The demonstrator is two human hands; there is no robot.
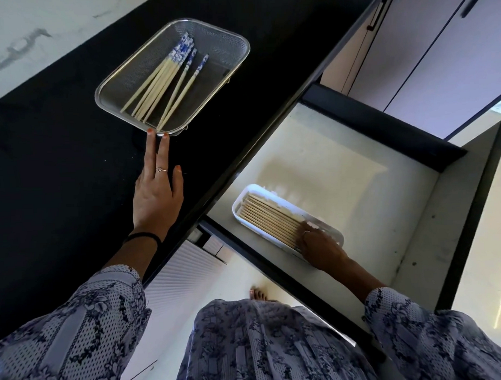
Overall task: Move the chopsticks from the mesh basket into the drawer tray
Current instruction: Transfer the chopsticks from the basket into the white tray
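A rectangular metal mesh basket [117, 80] sits on the black countertop and holds several cream chopsticks with blue-and-white patterned tops [166, 79]. My left hand [157, 190] lies flat on the counter, fingers stretched out, two fingertips touching the basket's near rim. Below, in the open drawer, a white tray [245, 193] holds a neat row of several chopsticks [269, 220]. My right hand [321, 245] rests on the near ends of those chopsticks in the tray, covering their tops; I cannot see if its fingers grip any.
The black countertop [58, 168] runs along the left, with a marble wall behind it. The white drawer [356, 172] is pulled out, with dark sides. Grey cabinet doors [437, 55] stand beyond it. My patterned dress and a bare foot [258, 296] are below.
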